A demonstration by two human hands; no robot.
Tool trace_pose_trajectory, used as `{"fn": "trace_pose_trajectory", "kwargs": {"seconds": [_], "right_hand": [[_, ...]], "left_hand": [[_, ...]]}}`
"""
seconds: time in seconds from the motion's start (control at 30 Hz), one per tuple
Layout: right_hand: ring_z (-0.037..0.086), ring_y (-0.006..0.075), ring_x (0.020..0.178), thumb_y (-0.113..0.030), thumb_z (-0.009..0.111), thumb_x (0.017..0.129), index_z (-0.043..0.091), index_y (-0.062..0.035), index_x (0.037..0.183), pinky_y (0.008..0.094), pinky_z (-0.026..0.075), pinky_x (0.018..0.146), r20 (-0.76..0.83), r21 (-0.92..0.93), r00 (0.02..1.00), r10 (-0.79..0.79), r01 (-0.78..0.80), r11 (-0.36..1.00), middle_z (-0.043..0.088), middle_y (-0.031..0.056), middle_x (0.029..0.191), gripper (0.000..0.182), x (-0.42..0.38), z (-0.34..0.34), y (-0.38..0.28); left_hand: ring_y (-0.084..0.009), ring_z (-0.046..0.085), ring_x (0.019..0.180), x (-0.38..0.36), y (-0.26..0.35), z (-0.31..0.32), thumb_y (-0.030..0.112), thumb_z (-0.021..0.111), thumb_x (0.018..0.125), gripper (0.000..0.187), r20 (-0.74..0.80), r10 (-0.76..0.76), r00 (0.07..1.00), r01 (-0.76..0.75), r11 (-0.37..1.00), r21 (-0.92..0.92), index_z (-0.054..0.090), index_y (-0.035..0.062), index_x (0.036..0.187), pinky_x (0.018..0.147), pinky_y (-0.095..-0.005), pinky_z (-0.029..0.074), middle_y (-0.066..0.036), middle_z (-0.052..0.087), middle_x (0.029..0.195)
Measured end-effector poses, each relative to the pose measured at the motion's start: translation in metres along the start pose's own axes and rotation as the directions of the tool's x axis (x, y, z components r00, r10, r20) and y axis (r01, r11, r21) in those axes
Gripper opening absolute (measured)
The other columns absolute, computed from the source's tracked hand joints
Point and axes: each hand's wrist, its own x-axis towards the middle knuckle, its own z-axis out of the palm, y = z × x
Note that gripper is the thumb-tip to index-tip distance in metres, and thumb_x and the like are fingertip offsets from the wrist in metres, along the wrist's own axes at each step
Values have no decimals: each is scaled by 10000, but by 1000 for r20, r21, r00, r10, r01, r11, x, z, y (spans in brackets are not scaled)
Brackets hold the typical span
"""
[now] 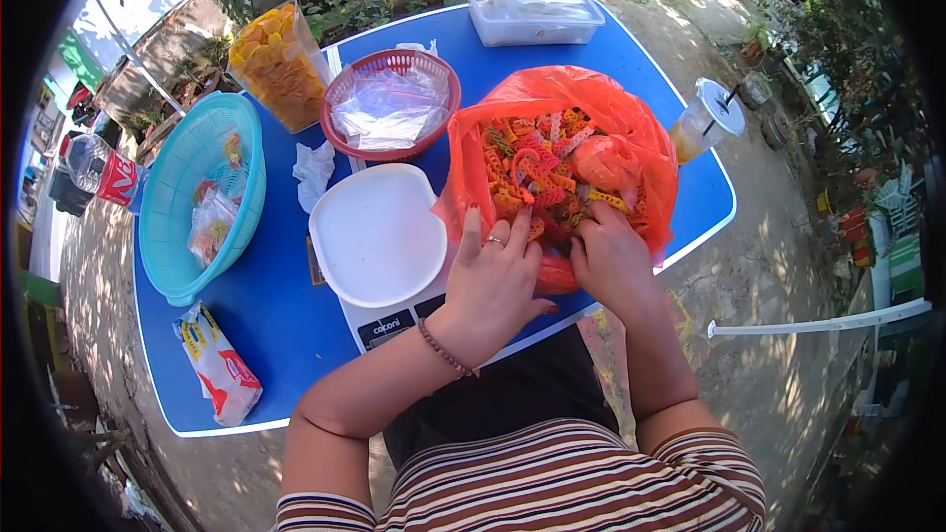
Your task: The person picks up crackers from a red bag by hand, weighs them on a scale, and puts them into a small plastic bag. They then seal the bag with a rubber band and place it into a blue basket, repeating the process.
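Observation:
A red-orange plastic bag (pixel 650 148) stands open on the table, filled with curly, wheel-like snack pieces (pixel 537 163) in red, yellow and green. My left hand (pixel 490 276) lies over the bag's near left side, fingers apart and tips at the snacks; it wears a ring and a beaded bracelet. At the near right of the bag, my right hand (pixel 613 254) has bent fingers pressed among the snacks. What its fingertips pinch is hidden. Beside my left hand is a kitchen scale (pixel 386 327) with a white tray (pixel 379 232) on top.
A red basket (pixel 394 153) holds clear plastic bags. The teal basket (pixel 202 266) at left contains small filled packets. Around them are a tub of yellow chips (pixel 279 69), a lidded plastic box (pixel 534 10), a drink cup (pixel 706 121) at the right edge, and a red-white packet (pixel 219 365).

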Motion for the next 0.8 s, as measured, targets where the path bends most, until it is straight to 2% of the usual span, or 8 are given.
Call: {"fn": "trace_pose_trajectory", "kwargs": {"seconds": [0.07,0.2,0.3,0.4,0.5,0.6,0.7,0.8], "right_hand": [[637,376,992,-89,682,865,677,31,916,465,539,849,-119,50,991,58,-52,997,597,183,1059,131,3,4,6],[648,397,954,-56,664,878,686,35,938,469,532,845,-321,38,942,99,-92,995,613,189,1067,111,10,5,16],[660,396,958,-35,661,875,695,41,969,464,536,842,-330,47,937,115,-106,993,621,195,1096,125,13,-2,13],[661,380,977,-34,676,860,699,36,977,477,544,837,-294,158,952,89,-44,987,592,200,1156,139,11,-2,14],[656,383,977,-12,684,829,712,28,978,471,541,852,-238,288,971,28,43,957,593,200,1123,157,12,-3,11],[647,399,976,-2,670,819,714,29,973,473,534,877,-186,170,977,-106,138,976,580,204,1115,164,15,1,8],[639,420,986,3,649,831,723,26,980,486,523,899,-139,169,990,-27,51,984,565,217,1120,168,21,10,11],[638,430,991,3,634,841,730,24,995,500,520,900,-211,190,978,1,40,981,557,230,1141,183,24,13,9]], "left_hand": [[-211,561,1295,2,-2,2,673,665,840,738,-77,-48,996,51,998,43,657,105,1310,1191,-594,103,-118,566,1469],[-203,578,1278,2,-4,-2,677,607,889,725,-66,-51,996,53,999,15,655,94,1317,1192,-588,91,-126,584,1450],[-205,578,1279,2,-4,-2,683,591,895,733,-57,-36,998,38,999,30,652,87,1318,1192,-588,93,-134,583,1450],[-208,578,1278,1,-4,-1,690,596,885,740,-58,-23,998,25,999,38,656,86,1309,1192,-590,98,-140,582,1451],[-213,576,1282,1,-3,0,692,600,880,739,-52,-21,998,23,999,37,658,87,1300,1192,-591,101,-144,580,1451],[-218,571,1292,1,-3,0,691,604,877,736,-52,-18,998,20,999,39,660,90,1297,1193,-593,92,-145,575,1456],[-221,569,1296,0,-2,2,690,607,876,729,-55,-18,998,20,999,40,664,98,1298,1194,-597,78,-144,573,1456],[-221,569,1294,0,-2,4,686,611,875,720,-54,-16,998,19,999,44,669,107,1299,1193,-599,71,-141,575,1453]]}}
